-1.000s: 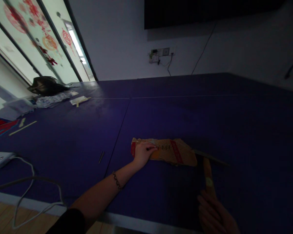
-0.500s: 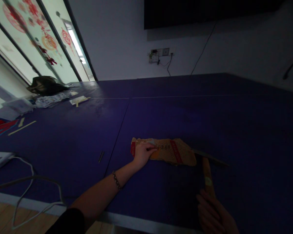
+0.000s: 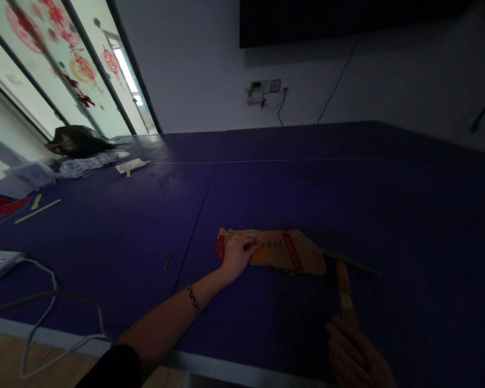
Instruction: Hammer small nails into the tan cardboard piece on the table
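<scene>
My left hand (image 3: pixel 238 251) rests on the left part of a flat brown piece of packaging (image 3: pixel 310 256) with red bands and dark printed characters. Its thumb and fingers are pinched together; what lies between them, if anything, is too dark and small to make out. At the lower right my right hand (image 3: pixel 353 353) is closed around the wooden handle of what looks like a hammer (image 3: pixel 345 291). The long, thin dark head lies crosswise, low beside the packaging's right end. Whether head and packaging touch I cannot tell.
Two thin dark rods (image 3: pixel 167 260) lie left of the packaging on the purple table (image 3: pixel 267 188). A white device (image 3: pixel 2 264) with cables is at the left edge. Farther back are a dark bag (image 3: pixel 78 141), papers (image 3: pixel 28 178) and a small white item (image 3: pixel 131 166).
Very little differs. My left fingertips have drawn back slightly to the left on the packaging. My right hand and the hammer have hardly moved.
</scene>
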Motion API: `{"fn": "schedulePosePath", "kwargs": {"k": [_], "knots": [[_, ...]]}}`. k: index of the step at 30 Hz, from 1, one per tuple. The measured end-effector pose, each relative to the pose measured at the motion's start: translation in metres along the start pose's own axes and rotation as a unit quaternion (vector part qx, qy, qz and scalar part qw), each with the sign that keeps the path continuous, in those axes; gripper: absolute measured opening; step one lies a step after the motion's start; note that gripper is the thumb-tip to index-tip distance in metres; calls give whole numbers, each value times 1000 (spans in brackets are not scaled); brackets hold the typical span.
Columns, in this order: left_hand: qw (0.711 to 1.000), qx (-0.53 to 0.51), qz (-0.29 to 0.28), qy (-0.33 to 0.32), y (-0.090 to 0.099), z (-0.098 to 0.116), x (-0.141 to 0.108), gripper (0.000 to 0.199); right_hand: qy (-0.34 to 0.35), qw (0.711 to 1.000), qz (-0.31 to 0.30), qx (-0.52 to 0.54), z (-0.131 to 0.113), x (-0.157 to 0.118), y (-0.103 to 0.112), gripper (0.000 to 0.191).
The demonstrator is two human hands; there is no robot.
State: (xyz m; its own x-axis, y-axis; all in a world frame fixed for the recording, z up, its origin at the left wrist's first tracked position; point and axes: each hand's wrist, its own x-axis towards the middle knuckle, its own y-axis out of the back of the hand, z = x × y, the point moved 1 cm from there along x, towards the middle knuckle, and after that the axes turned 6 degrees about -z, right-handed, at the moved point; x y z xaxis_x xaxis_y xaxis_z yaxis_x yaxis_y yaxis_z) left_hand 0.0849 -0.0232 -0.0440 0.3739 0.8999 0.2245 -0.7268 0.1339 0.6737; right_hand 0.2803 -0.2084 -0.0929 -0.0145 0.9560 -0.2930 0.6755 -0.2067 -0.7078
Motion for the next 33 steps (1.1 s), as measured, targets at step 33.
{"fn": "schedulePosePath", "kwargs": {"k": [33], "knots": [[999, -21, -7, -30, 2, -4, 3, 8, 2, 992, 114, -55, 2, 0, -16, 32]]}}
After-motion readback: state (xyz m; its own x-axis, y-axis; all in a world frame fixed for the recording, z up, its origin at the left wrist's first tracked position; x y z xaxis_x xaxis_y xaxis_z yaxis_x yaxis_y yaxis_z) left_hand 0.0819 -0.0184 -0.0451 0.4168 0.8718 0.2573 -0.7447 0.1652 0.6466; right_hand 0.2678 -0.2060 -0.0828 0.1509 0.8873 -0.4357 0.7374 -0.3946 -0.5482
